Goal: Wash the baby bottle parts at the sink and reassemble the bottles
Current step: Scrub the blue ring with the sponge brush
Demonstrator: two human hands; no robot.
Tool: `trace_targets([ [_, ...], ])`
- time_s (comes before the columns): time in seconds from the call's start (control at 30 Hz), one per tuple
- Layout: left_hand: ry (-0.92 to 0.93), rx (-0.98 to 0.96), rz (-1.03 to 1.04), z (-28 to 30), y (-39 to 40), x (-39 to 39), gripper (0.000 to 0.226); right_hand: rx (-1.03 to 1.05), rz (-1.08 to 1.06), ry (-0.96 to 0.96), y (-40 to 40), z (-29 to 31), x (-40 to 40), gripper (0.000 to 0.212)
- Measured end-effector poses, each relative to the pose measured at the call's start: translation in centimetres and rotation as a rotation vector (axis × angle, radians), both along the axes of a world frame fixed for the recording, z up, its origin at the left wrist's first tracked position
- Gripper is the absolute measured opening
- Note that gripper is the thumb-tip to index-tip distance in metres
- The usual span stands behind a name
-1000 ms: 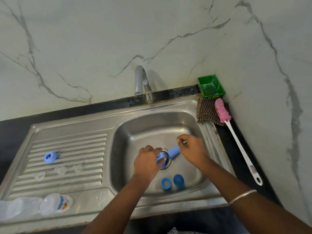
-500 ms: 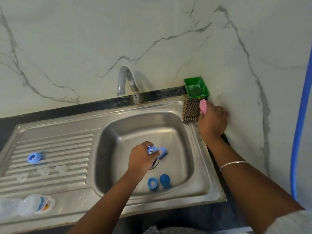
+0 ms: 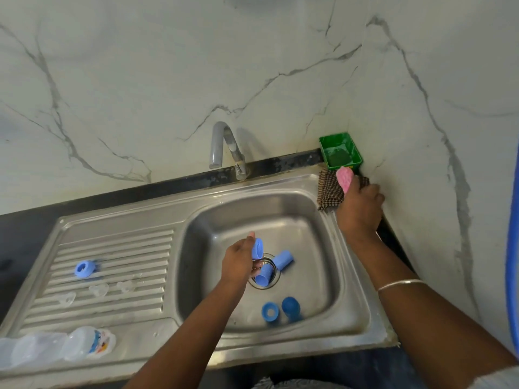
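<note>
My left hand is over the drain of the steel sink and holds a blue bottle ring. Two blue caps lie at the drain, one by my fingers and one to its right. Another blue ring and a blue cap rest at the basin's front. My right hand grips the pink-headed bottle brush at the sink's back right corner. On the drainboard are a blue ring, three clear teats and clear bottles lying down.
A curved steel tap stands behind the basin. A green tub sits in the back right corner with a checked cloth in front of it. Marble wall runs behind and close on the right. A blue hose hangs at the far right.
My right hand left the basin, went to the back right corner and closed on the pink brush. My left hand lifted the blue ring a little above the drain.
</note>
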State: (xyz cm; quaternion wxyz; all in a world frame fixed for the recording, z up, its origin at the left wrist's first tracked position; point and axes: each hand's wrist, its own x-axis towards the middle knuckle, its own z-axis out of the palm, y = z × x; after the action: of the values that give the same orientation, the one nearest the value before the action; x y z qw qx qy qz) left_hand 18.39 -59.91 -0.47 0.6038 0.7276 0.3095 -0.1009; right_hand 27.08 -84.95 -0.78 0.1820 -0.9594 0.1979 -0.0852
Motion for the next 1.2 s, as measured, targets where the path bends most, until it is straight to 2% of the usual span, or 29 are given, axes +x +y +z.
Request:
trace_targets([
  [0.13, 0.008, -0.123, 0.092, 0.5, 0.6, -0.3, 0.034, 0.097, 0.160, -0.128, 2.0, 1.7, -1.6, 0.078],
  [0.27, 0.035, -0.039, 0.077, 1.0, 1.0, -0.4, 0.048, 0.145, 0.395, -0.220, 4.9, 3.0, -4.4, 0.073],
  [0.33, 0.069, -0.080, 0.104, 1.6, 1.4, -0.7, 0.052, 0.187, 0.474, -0.241, 7.0, 3.1, -6.0, 0.065],
  [0.47, 0.098, -0.240, 0.118, 2.6, 2.5, -1.2, 0.044, 0.253, 0.640, -0.089, 10.5, 3.0, -7.9, 0.043],
  [0.57, 0.062, -0.274, 0.085, 3.0, 3.6, -1.5, 0.039, 0.295, 0.712, -0.003, 12.2, 2.8, -9.0, 0.041],
  [0.7, 0.009, -0.280, 0.031, 2.6, 5.5, -2.2, 0.036, 0.356, 0.750, 0.018, 14.0, 3.0, -10.8, 0.053],
  [0.8, -0.031, -0.281, -0.022, 1.9, 6.1, -2.9, 0.034, 0.320, 0.752, -0.001, 14.9, 3.0, -11.6, 0.044],
  [0.9, -0.096, -0.278, -0.036, 2.2, 6.7, -3.4, 0.020, 0.350, 0.725, -0.040, 16.0, 3.2, -12.2, 0.037],
  [0.97, -0.120, -0.339, -0.029, 2.3, 6.9, -3.5, 0.022, 0.336, 0.704, -0.053, 16.7, 3.2, -12.4, 0.037],
  [1.07, -0.162, -0.494, 0.008, 2.1, 7.1, -3.8, 0.035, 0.296, 0.609, -0.018, 18.4, 3.4, -12.5, 0.027],
  [1.13, -0.190, -0.465, -0.013, 2.1, 7.1, -3.9, 0.035, 0.351, 0.493, 0.040, 19.2, 3.7, -12.4, 0.018],
  [1.2, -0.250, -0.374, -0.062, 2.0, 6.9, -4.0, 0.032, 0.430, 0.398, 0.069, 19.9, 4.2, -12.1, 0.019],
])
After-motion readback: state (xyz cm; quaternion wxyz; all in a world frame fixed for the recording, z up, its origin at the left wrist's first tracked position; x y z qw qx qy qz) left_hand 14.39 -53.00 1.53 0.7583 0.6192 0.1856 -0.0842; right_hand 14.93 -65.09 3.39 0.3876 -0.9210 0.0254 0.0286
